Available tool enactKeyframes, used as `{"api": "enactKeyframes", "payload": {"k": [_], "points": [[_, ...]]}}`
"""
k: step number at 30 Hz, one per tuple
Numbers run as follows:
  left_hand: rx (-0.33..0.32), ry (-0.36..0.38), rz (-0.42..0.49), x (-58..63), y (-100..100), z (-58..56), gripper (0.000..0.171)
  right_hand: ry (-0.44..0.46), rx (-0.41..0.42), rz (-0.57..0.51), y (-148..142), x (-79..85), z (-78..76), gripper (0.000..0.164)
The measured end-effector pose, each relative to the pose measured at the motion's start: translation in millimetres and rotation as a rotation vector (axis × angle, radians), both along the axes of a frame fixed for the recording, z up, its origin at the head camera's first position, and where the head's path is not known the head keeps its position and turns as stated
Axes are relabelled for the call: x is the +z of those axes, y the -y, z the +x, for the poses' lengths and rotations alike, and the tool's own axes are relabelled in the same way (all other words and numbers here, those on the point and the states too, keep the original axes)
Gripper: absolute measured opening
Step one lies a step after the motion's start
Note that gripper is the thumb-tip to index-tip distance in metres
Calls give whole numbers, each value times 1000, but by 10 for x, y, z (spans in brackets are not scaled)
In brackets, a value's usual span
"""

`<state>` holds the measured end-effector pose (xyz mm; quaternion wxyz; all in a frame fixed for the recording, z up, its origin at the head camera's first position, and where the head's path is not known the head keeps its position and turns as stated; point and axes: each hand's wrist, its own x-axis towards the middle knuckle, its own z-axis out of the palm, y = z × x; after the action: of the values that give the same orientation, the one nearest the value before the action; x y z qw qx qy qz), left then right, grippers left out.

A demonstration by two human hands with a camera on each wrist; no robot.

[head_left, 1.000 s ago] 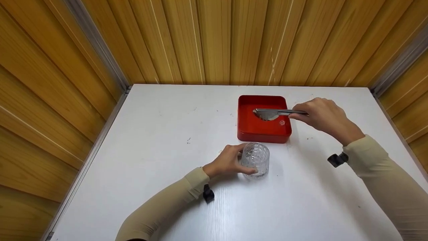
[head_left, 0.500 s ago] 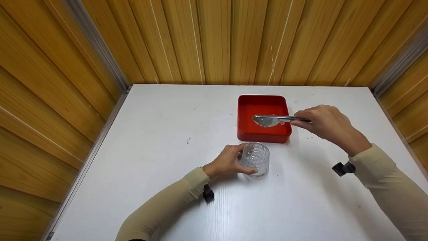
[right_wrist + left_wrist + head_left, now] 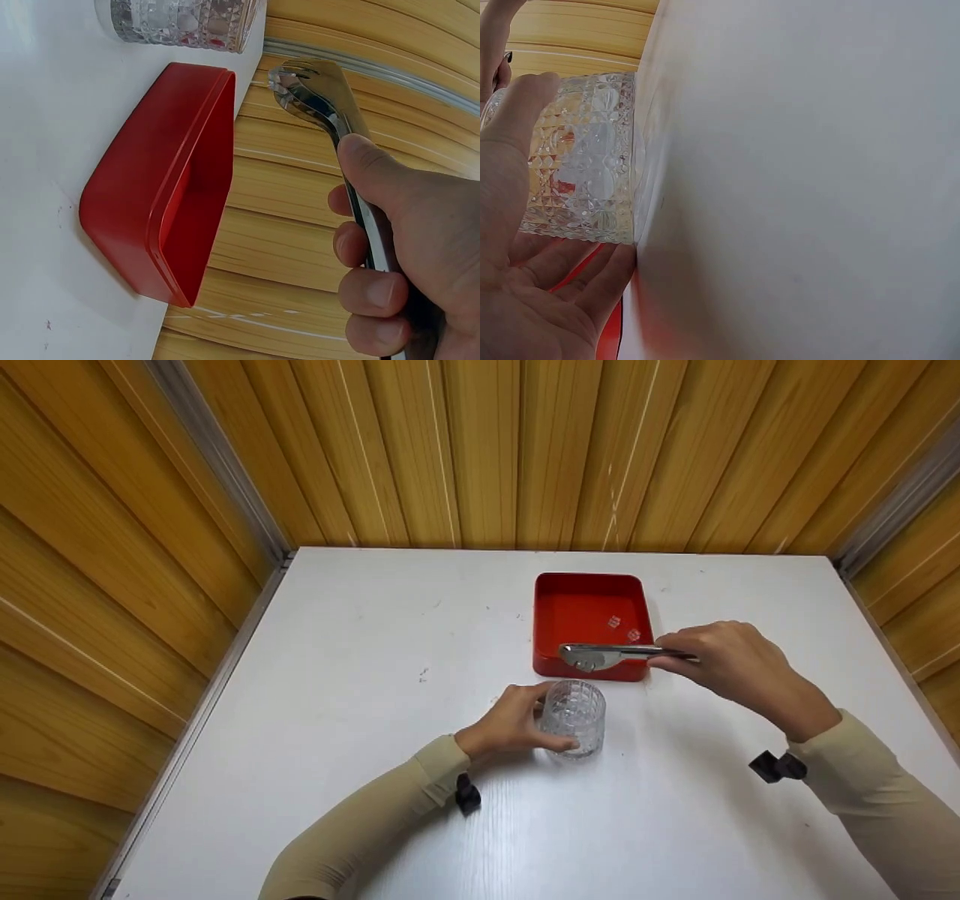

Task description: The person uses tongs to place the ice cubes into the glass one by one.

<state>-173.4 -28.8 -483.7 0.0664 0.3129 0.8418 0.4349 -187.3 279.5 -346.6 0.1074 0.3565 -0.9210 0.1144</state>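
Note:
Tongs (image 3: 600, 655) of shiny metal, with toothed scoop ends, are gripped in my right hand (image 3: 724, 671). In the right wrist view, a small clear chunk (image 3: 277, 81) shows between the tong tips. The tong ends hang over the near rim of a red square box (image 3: 589, 666), close to the glass. Two small clear cubes lie on the box floor, one clear cube (image 3: 614, 622) slightly farther back than the other. My left hand (image 3: 512, 724) holds an upright cut-glass tumbler (image 3: 576, 724) on the table, thumb on the near side and fingers on the far side.
The white table (image 3: 360, 675) carries small dark specks. Yellow wood-look panels (image 3: 480, 457) rise behind it and at both sides. A grey metal rail (image 3: 195, 697) runs along the left table edge. Black cameras sit at both wrists.
My right hand has moved toward me with the tongs, from over the box's middle to over its near rim. Both cubes in the box now show. My left hand and the tumbler stay put.

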Motion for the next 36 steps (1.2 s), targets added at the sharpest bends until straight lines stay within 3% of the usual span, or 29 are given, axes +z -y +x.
{"api": "enactKeyframes", "payload": {"k": [8,19,31,36], "points": [[12,-27,-17,-16,6,5,78,-91,91,-47,-9,-115,108,17],[-2,-15,15,-18,8,8,68,-53,87,-36,-24,-161,180,20],[-10,-7,29,-15,6,20,65,-85,114,-58,-5,-143,227,28],[-16,-42,23,-3,10,11,62,-134,154,-75,-3,-159,218,26]]}}
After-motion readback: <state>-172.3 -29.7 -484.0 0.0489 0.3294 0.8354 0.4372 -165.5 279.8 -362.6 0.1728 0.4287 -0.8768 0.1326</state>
